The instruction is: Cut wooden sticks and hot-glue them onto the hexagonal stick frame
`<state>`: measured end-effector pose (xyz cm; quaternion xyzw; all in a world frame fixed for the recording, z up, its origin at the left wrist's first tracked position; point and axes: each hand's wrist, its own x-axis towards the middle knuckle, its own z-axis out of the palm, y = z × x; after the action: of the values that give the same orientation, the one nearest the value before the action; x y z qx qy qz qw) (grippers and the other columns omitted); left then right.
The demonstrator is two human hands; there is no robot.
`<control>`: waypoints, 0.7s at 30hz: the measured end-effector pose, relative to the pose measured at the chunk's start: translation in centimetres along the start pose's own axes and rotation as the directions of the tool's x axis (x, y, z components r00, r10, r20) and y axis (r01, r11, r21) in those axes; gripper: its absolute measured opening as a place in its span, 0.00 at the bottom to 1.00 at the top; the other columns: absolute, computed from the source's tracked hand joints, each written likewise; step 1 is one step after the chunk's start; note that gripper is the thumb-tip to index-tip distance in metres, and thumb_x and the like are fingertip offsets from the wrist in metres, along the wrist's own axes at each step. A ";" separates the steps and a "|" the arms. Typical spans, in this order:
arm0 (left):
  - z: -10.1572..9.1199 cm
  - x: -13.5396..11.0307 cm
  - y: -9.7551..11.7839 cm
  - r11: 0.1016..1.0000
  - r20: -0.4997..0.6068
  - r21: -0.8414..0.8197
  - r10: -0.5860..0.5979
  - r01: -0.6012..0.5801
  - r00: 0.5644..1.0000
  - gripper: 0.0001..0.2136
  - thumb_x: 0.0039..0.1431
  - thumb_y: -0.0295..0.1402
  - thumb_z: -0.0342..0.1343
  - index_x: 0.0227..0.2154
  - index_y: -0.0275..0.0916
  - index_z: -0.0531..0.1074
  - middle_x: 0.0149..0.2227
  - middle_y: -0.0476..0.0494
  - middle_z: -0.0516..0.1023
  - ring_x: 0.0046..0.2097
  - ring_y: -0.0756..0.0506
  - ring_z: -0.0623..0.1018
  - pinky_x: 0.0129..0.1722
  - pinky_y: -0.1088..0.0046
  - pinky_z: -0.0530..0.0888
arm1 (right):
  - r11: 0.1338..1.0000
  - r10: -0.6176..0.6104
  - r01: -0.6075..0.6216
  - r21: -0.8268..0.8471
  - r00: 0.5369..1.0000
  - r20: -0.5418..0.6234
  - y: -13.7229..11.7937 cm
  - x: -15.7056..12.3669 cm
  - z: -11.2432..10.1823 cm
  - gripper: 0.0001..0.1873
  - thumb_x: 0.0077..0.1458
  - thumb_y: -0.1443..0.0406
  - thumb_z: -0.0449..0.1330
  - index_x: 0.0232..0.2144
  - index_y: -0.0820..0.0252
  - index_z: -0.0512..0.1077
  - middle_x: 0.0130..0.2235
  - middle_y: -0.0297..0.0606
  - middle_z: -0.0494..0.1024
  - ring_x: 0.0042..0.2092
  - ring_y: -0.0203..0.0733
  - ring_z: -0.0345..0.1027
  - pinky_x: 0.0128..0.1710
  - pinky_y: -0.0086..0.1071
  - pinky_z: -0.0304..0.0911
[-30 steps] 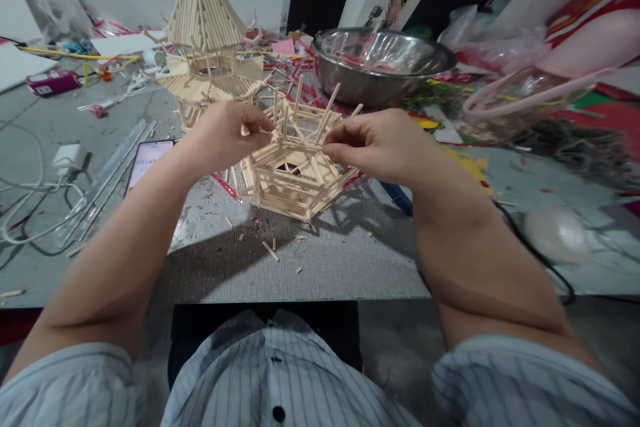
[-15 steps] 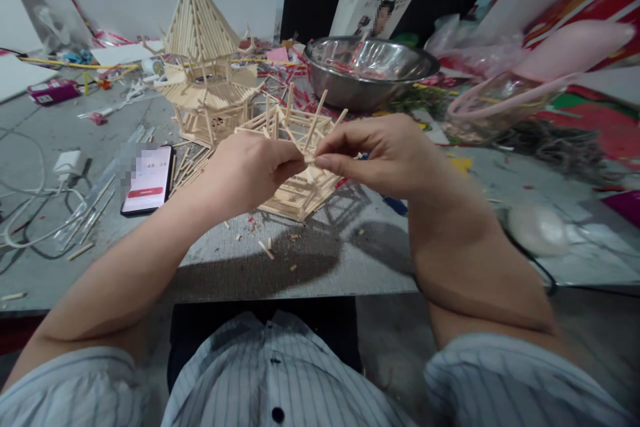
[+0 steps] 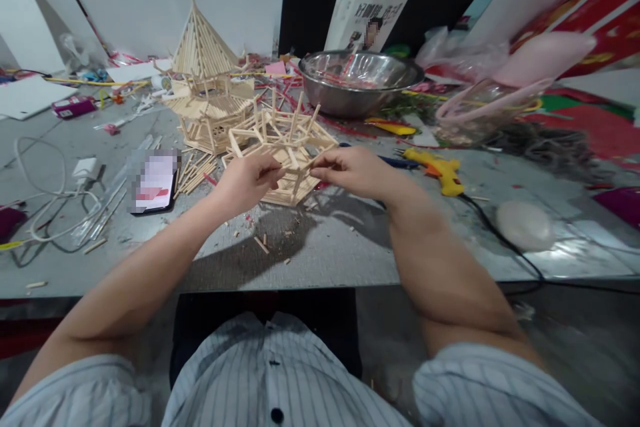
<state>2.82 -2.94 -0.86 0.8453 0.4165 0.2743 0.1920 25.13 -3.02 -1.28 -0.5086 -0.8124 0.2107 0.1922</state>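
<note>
Frame (image 3: 295, 142) of pale sticks stands on the counter (image 3: 325, 253) at 12 o'clock in my view, several uprights poking above its top, and I have both hands at it. Taking the frame as the dial's centre, I see the left hand (image 3: 250, 179) at 8 o'clock, thumb and fingers drawn close together at the near side; I can't tell whether that grip has a stick in it. The right hand (image 3: 353, 170) is between 3 and 4, fingertips bunched at the frame's edge, and I can't make out what its grip is on, if anything. At 10 o'clock I have the pavilion (image 3: 205, 47), pointed roof upright; whether it touches the frame I can't see. Loose sticks (image 3: 197, 175) lie at 9, the phone (image 3: 156, 183) just past them. The bowl (image 3: 360, 100) is between 1 and 2, the yellow glue gun (image 3: 440, 170) at 3. Scraps (image 3: 261, 244) dot the counter around 7.
</note>
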 end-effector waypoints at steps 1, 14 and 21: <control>0.5 0.1 -0.5 1.000 -0.033 -0.013 0.004 -0.005 0.999 0.10 0.59 0.33 0.52 0.24 0.38 0.73 0.24 0.48 0.77 0.26 0.52 0.71 0.27 0.75 0.64 | 1.000 0.002 -0.001 0.011 0.999 -0.048 0.3 0.1 0.2 0.12 0.54 0.57 0.56 0.33 0.57 0.76 0.33 0.36 0.79 0.33 0.39 0.70 0.33 0.31 0.61; 3.7 -1.4 -3.2 0.995 -0.129 -0.098 0.020 -0.033 0.991 0.11 0.60 0.38 0.49 0.32 0.37 0.74 0.26 0.45 0.79 0.29 0.50 0.77 0.28 0.78 0.69 | 0.640 0.633 -0.578 -0.506 0.770 -0.079 11.1 0.4 -2.1 0.21 0.48 0.49 0.59 0.32 0.61 0.75 0.42 0.53 0.77 0.45 0.59 0.70 0.38 0.44 0.62; 3.4 -2.1 -2.2 0.990 -0.186 -0.106 0.077 -0.098 0.980 0.11 0.62 0.38 0.47 0.32 0.38 0.71 0.27 0.45 0.79 0.29 0.51 0.76 0.29 0.78 0.70 | 0.754 0.543 -0.573 -0.322 0.819 -0.188 9.8 0.0 -2.2 0.17 0.47 0.57 0.60 0.13 0.57 0.65 0.17 0.41 0.69 0.21 0.39 0.60 0.24 0.35 0.54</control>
<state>2.58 -3.71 -5.34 0.8219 0.3780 0.3819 0.1892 33.64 1.21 -4.69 -0.7624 -0.6393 0.0830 0.0564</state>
